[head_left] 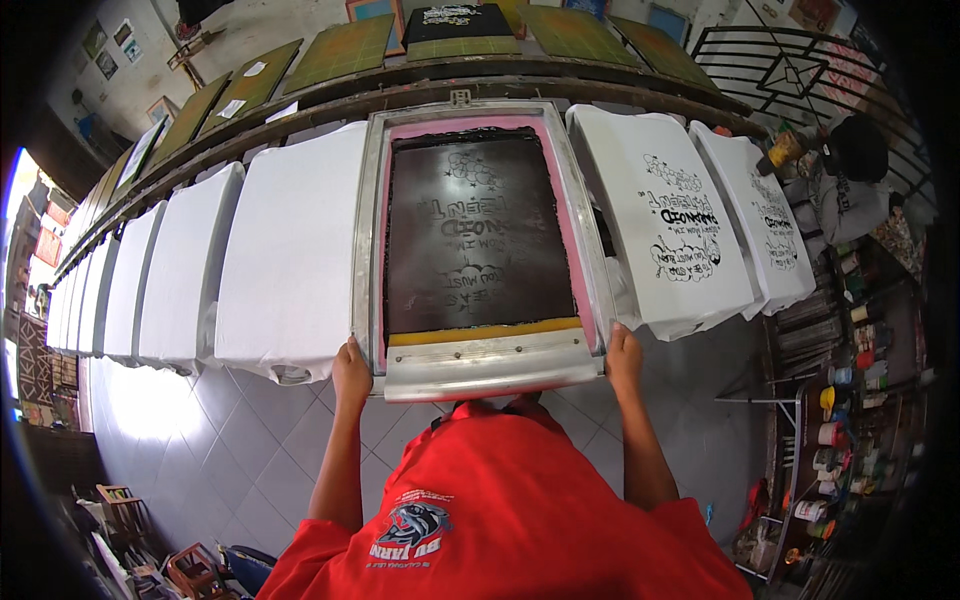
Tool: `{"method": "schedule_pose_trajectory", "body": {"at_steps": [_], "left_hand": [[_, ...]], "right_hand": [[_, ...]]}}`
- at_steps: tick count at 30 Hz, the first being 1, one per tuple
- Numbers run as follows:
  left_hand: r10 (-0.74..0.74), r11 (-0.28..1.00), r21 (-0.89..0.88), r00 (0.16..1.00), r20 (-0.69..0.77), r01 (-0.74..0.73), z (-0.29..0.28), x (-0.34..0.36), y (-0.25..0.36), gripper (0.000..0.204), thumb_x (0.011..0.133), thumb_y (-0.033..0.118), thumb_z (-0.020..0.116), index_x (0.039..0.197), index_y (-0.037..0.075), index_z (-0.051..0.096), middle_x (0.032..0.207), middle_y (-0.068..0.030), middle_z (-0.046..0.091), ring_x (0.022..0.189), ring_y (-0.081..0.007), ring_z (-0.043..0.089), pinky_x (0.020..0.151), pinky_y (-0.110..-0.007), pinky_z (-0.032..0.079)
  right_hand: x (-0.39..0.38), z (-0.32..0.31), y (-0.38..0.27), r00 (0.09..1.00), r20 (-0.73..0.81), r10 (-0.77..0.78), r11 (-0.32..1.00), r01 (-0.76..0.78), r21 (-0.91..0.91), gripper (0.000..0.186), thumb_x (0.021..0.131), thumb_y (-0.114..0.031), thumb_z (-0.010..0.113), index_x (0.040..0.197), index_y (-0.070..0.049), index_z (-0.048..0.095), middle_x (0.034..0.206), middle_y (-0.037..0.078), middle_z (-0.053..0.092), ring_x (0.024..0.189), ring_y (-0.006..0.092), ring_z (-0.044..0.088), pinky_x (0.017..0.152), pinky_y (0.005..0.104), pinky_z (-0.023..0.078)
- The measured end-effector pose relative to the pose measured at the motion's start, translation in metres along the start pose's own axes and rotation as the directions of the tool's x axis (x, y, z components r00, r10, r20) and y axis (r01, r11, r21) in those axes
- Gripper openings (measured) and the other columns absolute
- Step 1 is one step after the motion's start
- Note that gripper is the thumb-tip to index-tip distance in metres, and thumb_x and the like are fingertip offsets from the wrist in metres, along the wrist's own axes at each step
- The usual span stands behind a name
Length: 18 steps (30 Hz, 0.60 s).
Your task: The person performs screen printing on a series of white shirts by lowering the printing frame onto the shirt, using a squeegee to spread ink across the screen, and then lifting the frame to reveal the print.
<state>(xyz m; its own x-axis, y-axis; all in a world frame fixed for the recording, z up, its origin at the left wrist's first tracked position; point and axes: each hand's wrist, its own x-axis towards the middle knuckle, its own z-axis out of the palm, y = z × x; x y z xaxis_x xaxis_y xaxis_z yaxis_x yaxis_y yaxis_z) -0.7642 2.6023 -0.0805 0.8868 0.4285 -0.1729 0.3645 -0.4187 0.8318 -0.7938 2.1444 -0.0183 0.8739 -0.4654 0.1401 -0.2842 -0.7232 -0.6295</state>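
Observation:
A silk-screen printing frame (366, 240) lies in front of me, its metal border around a pink-edged mesh. Black ink (480, 235) coats the mesh, and faint lettering and drawings show through. Across the mesh's near end rests a wide metal squeegee (490, 366) with a yellow blade against the ink. My left hand (351, 374) is closed on the frame's near left corner. At the near right corner, my right hand (624, 358) grips the frame too, thumb on top. Both hands' lower fingers are partly hidden. Neither hand touches the squeegee.
Plain white T-shirts (290, 250) on boards run in a row to the left. To the right, two white shirts (670, 220) carry black prints. Green-brown boards (340, 48) line the far side behind a rail. Ink pots (830, 434) crowd a rack at right.

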Motion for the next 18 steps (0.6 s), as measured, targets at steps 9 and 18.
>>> {"method": "schedule_pose_trajectory", "body": {"at_steps": [9,18], "left_hand": [[0.193,0.979,0.066,0.981,0.002,-0.193,0.029,0.017,-0.014,0.05,0.103,0.033,0.034,0.099,-0.01,0.06,0.097,-0.0314,0.063,0.088,-0.0441,0.059,0.083,-0.046,0.045],[0.021,0.999,-0.033,0.991,0.129,-0.017,0.034,0.025,-0.001,0.053,0.103,0.037,0.035,0.102,-0.011,0.06,0.084,-0.0209,0.062,0.076,-0.0262,0.054,0.075,-0.038,0.045]], "right_hand": [[0.023,0.007,0.015,0.998,-0.048,-0.035,0.999,0.033,-0.027,0.046,0.099,-0.036,0.039,0.099,0.001,0.066,0.092,0.027,0.064,0.089,0.0448,0.061,0.079,0.0486,0.048],[0.03,-0.013,0.0,0.999,0.006,0.042,0.999,-0.042,0.014,0.049,0.099,-0.037,0.037,0.091,0.003,0.063,0.084,0.029,0.063,0.083,0.0474,0.06,0.075,0.0524,0.047]]}}
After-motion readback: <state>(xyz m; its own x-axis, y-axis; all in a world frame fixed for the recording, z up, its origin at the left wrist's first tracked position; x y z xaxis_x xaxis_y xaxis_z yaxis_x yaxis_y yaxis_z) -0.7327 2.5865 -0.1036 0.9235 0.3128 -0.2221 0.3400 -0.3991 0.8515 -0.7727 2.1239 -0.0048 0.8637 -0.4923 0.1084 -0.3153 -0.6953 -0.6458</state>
